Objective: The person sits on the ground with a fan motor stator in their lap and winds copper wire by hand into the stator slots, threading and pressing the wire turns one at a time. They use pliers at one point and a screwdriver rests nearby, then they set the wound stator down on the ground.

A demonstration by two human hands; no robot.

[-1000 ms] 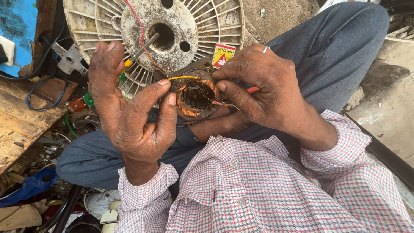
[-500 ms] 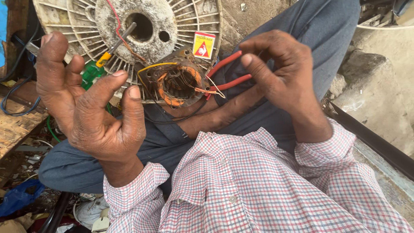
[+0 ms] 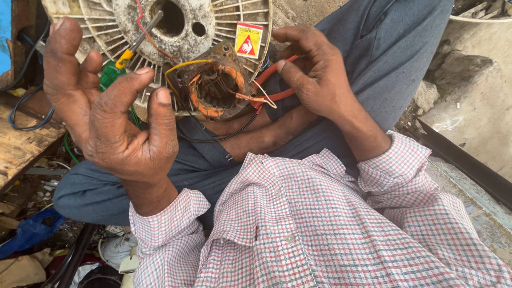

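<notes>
A rusty motor stator [image 3: 213, 88] with orange-brown copper windings rests on my lap, with yellow and black wires [image 3: 181, 66] looping off it. My right hand [image 3: 320, 80] grips red-handled pliers [image 3: 274, 80], and their tip sits at the stator's right edge on a thin wire. My left hand [image 3: 106, 117] is raised to the left of the stator, palm towards me and fingers curled apart, holding nothing. Both sleeves are of a red-checked shirt [image 3: 320, 229].
Behind the stator stands a dirty white fan grille [image 3: 160, 21] carrying a yellow-and-red sticker [image 3: 249, 40]. A green-and-yellow-handled screwdriver [image 3: 114, 69] pokes through it. At left are a worn wooden board [image 3: 21, 144], blue cable and floor clutter. At right there is rubble and a dark metal bar [image 3: 464, 160].
My left hand has let go of the stator and lifted away to the left. My right hand has shifted back on the pliers' handles, which now show at the stator's right.
</notes>
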